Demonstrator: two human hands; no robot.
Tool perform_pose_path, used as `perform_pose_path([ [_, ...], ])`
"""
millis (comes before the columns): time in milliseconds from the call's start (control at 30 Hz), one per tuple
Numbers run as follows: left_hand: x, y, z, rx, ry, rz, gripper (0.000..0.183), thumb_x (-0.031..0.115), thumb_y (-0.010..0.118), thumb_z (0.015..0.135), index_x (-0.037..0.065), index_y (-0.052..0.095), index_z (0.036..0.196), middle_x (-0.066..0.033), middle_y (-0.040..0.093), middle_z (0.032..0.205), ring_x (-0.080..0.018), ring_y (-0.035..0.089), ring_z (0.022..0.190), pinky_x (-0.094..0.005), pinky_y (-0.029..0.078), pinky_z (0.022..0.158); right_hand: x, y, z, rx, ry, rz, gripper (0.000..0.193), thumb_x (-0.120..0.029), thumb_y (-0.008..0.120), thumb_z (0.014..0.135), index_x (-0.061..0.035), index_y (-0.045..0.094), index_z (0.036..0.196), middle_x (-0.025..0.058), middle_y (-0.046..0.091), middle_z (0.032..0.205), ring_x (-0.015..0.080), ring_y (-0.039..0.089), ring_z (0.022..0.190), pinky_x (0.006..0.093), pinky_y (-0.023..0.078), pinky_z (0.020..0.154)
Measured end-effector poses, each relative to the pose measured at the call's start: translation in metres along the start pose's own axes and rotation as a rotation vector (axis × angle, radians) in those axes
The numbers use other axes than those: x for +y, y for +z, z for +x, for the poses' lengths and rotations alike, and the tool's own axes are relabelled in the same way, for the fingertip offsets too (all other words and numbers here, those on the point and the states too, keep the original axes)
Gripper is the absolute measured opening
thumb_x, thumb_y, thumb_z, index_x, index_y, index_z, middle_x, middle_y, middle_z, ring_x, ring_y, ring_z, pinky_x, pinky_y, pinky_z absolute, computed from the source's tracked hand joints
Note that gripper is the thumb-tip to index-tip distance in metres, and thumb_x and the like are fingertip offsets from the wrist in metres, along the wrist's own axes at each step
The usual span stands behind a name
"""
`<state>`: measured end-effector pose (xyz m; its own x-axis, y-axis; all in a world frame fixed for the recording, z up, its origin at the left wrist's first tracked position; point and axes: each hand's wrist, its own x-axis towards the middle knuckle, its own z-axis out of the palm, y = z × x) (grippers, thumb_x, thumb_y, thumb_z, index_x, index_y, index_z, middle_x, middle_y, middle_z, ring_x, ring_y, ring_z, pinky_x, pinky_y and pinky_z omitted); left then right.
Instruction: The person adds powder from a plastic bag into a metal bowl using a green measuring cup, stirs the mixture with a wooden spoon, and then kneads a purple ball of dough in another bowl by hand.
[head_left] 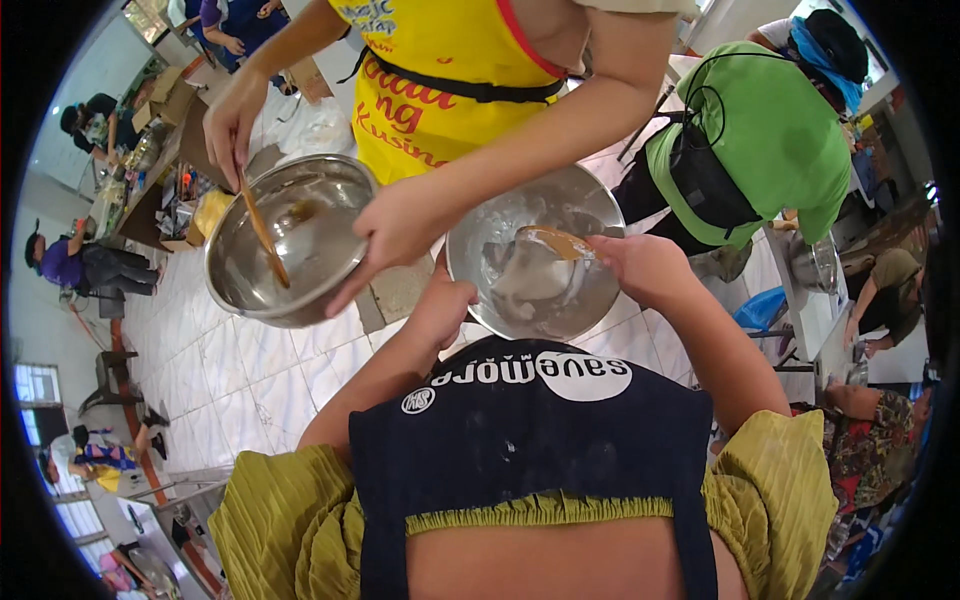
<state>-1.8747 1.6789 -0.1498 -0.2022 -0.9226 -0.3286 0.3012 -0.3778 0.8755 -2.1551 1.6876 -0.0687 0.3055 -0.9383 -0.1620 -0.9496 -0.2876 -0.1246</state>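
Observation:
A steel mixing bowl (590, 195) is in front of my chest, with whitish, wet-looking stuff smeared over its inside. My left hand (443, 303) is closed on its near left rim. In my right hand (645, 268) is a wooden spoon (556, 242), whose head reaches into the bowl over the pale mixture. Across from me, a person in a yellow apron (400, 120) holds a second steel bowl (330, 185) to the left of mine. That person's one hand steadies its rim, and the other has a wooden stick-like utensil (262, 232) dipped in it.
The co-worker's forearm (530, 150) passes close over my bowl's far left edge. A person in a green shirt (770, 140) stands at the right, near a table with a metal pot (813, 262). Tiled floor (240, 370) spreads to the left, with a cluttered table (180, 150) beyond.

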Motion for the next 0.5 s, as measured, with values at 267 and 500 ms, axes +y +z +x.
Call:
perform_pose_path([
  [267,0.028,0.018,-0.026,0.12,-0.113,0.096,0.083,-0.013,0.045,0.063,0.004,0.029,0.142,-0.0172,0.055,0.122,-0.0301,0.059,0.108,-0.0394,0.053,0.083,0.013,-0.014,0.007,0.055,-0.041,-0.025,0.032,-0.022,0.043,0.092,-0.0205,0.06,0.119,0.0118,0.065,0.076,0.0314,0.064,0.072,0.0446,0.05,0.062],
  [500,-0.026,0.018,-0.019,0.257,0.14,0.088,0.085,-0.009,0.046,0.063,0.007,0.024,0.144,-0.0144,0.049,0.126,-0.0265,0.051,0.115,-0.0296,0.047,0.088,0.035,0.023,0.033,0.085,-0.14,-0.107,0.034,-0.015,0.044,0.091,-0.017,0.059,0.122,0.0133,0.066,0.078,0.0325,0.065,0.075,0.0462,0.051,0.063],
])
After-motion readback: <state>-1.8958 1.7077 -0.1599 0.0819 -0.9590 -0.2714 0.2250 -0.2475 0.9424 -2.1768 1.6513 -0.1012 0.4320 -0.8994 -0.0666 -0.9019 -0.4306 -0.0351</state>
